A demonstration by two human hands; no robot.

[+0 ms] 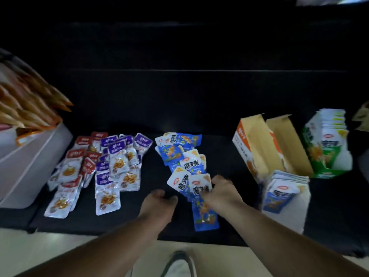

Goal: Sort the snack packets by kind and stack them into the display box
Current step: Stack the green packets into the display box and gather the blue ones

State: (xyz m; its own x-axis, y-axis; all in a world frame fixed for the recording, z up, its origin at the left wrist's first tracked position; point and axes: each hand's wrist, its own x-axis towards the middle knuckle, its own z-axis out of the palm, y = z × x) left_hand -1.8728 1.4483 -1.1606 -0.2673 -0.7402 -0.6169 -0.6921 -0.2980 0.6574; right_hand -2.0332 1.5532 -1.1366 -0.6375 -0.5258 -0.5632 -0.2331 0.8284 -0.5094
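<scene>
Right hand (222,189) has its grip pinched on a blue packet (198,183) at the near end of the blue pile (177,150) on the black counter (225,148). Left hand (159,198) is loosely curled, grip empty. The display box (294,215) with blue packets sits just right.

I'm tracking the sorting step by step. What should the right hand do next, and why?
Probably lift the blue packets that the right hand pinches and carry them to the blue display box: it already holds stacked packets of that kind. The left hand holds nothing.
</scene>
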